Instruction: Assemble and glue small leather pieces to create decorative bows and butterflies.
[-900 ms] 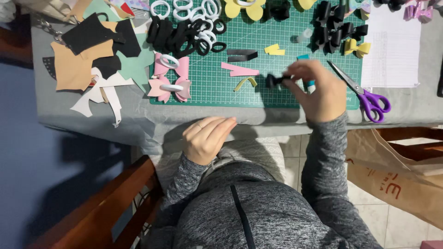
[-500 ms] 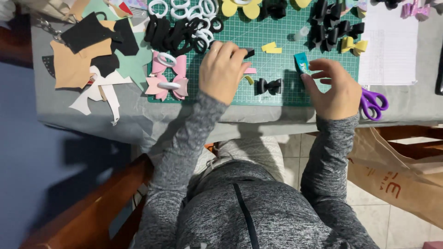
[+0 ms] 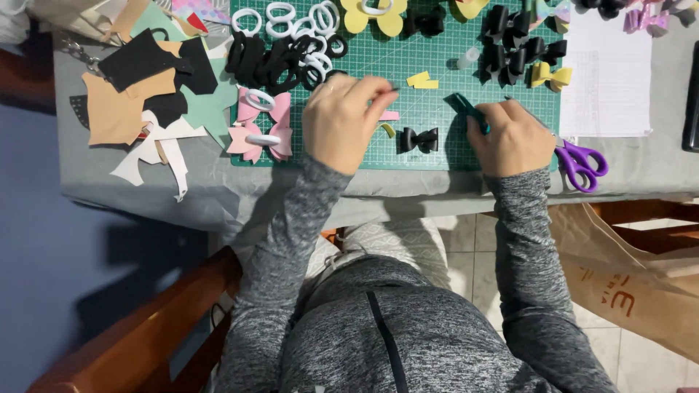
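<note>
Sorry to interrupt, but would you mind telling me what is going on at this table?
A person sits at a green cutting mat strewn with bows and rings. The left hand pinches a small dark piece above a pink strip. The right hand grips a teal tool. A finished black bow lies between the hands, pink bows sit to the left, and purple scissors rest at the right.

Purple-handled scissors [image 3: 580, 162] lie just right of the green cutting mat [image 3: 437, 44]; pink bows [image 3: 261, 125] and foam scraps [image 3: 138, 102] lie left.
</note>
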